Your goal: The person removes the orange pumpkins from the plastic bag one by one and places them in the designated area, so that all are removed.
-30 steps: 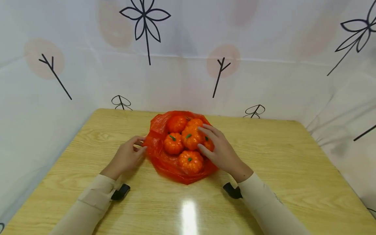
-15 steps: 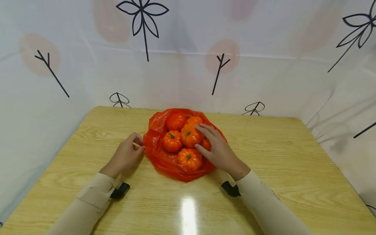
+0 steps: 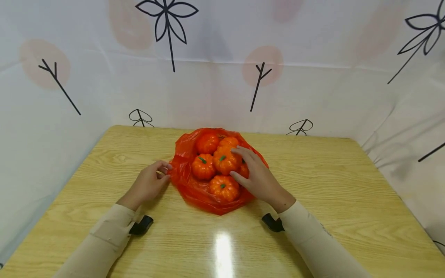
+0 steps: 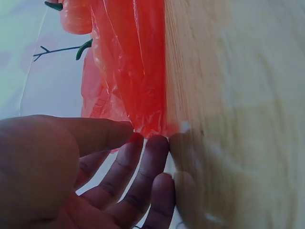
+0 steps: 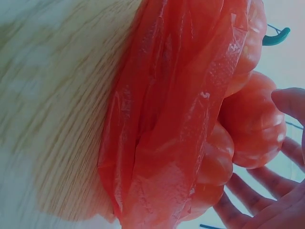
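Small orange pumpkins with green stems lie in a red plastic bag (image 3: 185,195), its mouth spread wide on the table. At its left edge, the thumb and fingertips of my left hand (image 3: 149,180) pinch the thin plastic; the left wrist view shows the bag's gathered edge (image 4: 147,109) between them. My right hand (image 3: 259,177) reaches over the right side, thumb and fingers spread around the topmost pumpkin (image 3: 224,159). In the right wrist view the thumb tip overlaps that pumpkin (image 5: 252,121), with the other fingers beyond it. A front pumpkin (image 3: 224,188) sits below the right thumb.
The bag stands near the back of a light wooden table (image 3: 330,185). A white cloth (image 3: 215,92) printed with flowers and twigs hangs behind and at the sides. Black wrist devices (image 3: 141,225) show beneath both sleeves.
My left fingertips have shifted slightly and settled at the bag's left edge. The right hand's thumb and fingers have moved slightly left over the top pumpkin. The head view has tilted slightly.
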{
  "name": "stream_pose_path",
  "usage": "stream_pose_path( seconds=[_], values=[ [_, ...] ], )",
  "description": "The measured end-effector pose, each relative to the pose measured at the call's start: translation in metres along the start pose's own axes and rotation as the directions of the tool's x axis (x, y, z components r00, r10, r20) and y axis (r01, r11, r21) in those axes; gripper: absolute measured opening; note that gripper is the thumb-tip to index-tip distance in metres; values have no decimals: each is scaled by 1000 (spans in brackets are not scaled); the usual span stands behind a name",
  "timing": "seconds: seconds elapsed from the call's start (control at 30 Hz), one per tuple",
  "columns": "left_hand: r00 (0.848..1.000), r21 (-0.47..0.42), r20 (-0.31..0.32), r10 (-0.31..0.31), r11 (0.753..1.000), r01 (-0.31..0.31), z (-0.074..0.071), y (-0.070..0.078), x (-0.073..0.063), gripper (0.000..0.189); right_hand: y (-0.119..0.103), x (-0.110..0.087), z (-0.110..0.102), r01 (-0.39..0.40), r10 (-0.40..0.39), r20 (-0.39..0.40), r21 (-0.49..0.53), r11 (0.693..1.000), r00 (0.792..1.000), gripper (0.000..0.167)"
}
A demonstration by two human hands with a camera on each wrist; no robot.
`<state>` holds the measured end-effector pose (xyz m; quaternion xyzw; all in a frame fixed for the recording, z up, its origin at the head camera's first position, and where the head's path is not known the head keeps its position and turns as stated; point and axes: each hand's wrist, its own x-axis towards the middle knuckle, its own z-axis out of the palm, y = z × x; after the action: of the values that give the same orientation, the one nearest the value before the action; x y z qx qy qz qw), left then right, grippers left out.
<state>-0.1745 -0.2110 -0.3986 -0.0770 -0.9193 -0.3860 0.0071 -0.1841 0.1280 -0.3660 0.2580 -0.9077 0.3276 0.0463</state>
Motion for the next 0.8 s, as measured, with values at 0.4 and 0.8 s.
stream_pose_path(
  seconds=[0.4, 0.8],
  values=[
    [995, -55, 102, 11, 998, -6, -1, -16, 5, 21, -2, 0, 2, -14, 14, -18, -16, 1000, 1000, 63],
    [993, -62, 115, 6, 998, 1, -1, -16, 6, 22, -1, 1, 4, 3, -5, -43, -29, 1000, 999, 71]
  ],
)
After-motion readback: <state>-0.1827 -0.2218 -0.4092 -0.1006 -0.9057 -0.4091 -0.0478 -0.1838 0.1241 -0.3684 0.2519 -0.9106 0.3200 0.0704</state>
